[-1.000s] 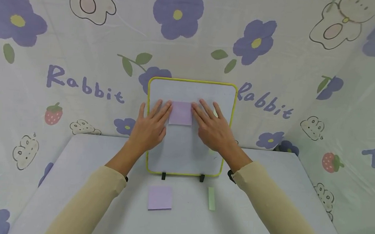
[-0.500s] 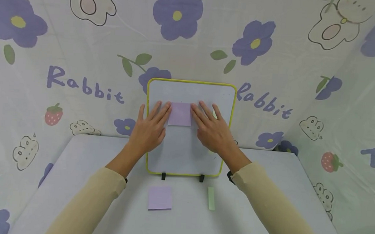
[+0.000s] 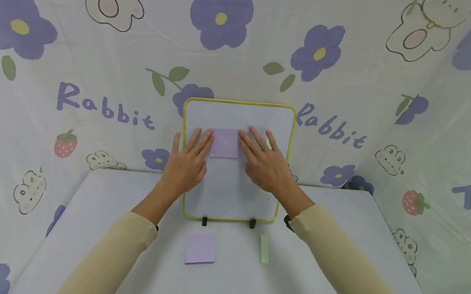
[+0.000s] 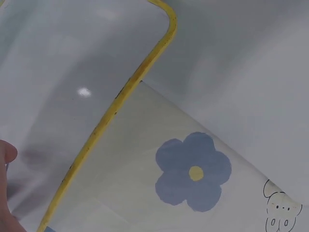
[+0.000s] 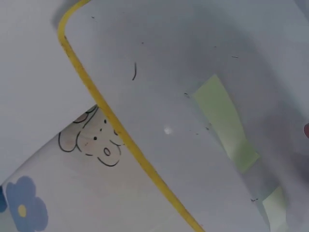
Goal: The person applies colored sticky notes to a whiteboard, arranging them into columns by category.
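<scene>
A purple sticky note (image 3: 225, 143) lies flat against the upper middle of a yellow-framed whiteboard (image 3: 224, 200). Along its left edge rest the straight fingertips of my left hand (image 3: 185, 164). My right hand (image 3: 267, 167) touches the right edge in the same way, fingers extended. The left wrist view catches only part of a digit (image 4: 6, 154) at its left border. Pale green paper strips are stuck on the board's right side; the right wrist view shows a longer strip (image 5: 226, 123) and part of another strip (image 5: 276, 210). In the head view my right hand mostly hides them.
Two black feet hold the board upright on a white table (image 3: 113, 229). In front of it lie a purple sticky pad (image 3: 200, 248) at left and a green strip pad (image 3: 264, 249) at right. A patterned curtain (image 3: 240, 75) hangs behind and at both sides.
Both hands stay at the note's edges, and the note keeps its place on the board. Only the head view shifts very slightly.
</scene>
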Action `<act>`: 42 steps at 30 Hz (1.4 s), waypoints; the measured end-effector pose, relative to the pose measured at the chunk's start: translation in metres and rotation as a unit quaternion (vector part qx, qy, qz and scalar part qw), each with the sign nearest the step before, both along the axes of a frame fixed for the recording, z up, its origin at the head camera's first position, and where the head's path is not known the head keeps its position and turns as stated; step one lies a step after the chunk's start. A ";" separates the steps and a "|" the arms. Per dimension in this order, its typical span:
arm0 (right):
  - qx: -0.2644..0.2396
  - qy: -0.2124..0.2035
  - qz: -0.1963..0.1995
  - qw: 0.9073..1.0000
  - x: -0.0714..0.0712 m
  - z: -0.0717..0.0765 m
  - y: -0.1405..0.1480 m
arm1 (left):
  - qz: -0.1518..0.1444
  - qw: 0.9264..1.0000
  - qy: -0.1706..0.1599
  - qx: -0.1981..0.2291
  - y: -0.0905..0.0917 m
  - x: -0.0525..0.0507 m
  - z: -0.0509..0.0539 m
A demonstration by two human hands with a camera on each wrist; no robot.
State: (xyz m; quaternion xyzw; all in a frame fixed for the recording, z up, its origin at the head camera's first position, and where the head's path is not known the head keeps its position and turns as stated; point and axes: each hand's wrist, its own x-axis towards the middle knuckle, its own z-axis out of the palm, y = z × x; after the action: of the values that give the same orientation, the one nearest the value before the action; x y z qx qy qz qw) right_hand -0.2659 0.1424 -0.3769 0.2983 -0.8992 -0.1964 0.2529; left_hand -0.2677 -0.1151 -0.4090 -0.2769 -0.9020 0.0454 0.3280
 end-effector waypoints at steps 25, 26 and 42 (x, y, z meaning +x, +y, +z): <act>-0.123 -0.101 0.122 0.980 0.061 -0.045 -0.004 | -0.085 0.994 -0.064 -0.013 -0.042 0.063 -0.051; -0.125 -0.111 0.129 0.977 0.065 -0.052 -0.006 | -0.087 0.994 -0.071 -0.014 -0.044 0.066 -0.057; -0.274 -0.418 0.072 0.863 0.108 -0.153 -0.034 | -0.108 0.953 -0.282 -0.031 -0.061 0.117 -0.128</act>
State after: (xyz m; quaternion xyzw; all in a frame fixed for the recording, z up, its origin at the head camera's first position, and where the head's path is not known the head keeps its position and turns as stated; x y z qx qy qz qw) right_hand -0.1580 0.1088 -0.5294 0.3345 -0.9143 0.2199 -0.0616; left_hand -0.1511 -0.1765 -0.5370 -0.3838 -0.9208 -0.0426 0.0546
